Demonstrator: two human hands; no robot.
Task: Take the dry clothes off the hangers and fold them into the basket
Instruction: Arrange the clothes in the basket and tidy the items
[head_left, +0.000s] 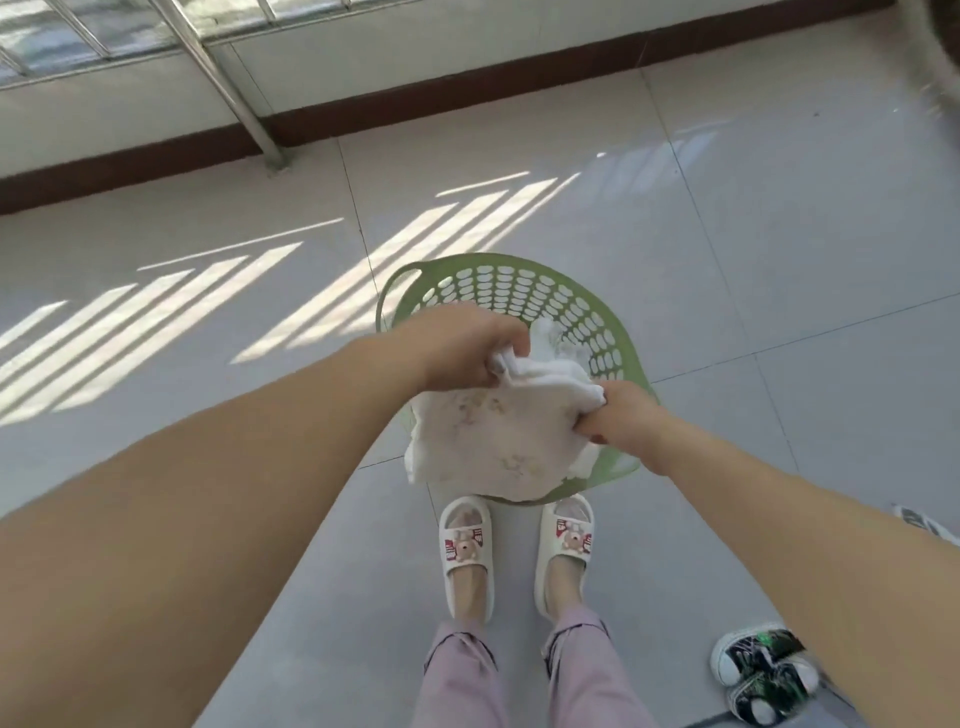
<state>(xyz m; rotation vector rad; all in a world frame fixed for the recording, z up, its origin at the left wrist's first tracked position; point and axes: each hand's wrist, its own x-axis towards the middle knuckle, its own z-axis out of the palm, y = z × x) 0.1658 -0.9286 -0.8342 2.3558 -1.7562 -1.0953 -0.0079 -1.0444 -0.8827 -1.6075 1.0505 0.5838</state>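
Observation:
A round green perforated basket (524, 275) stands on the tiled floor just in front of my feet. Over it I hold a small white garment (498, 441) with a faint pattern, folded to a compact shape. My left hand (462, 348) grips its far upper edge, and my right hand (623, 421) pinches its right edge. More white cloth (550, 338) lies inside the basket behind the garment. No hangers are in view.
My feet in white slippers (467, 551) stand close to the basket's near rim. A pair of black-and-white sneakers (763, 675) lies on the floor at the lower right. A metal rack leg (244, 109) meets the floor at the far wall with its brown skirting.

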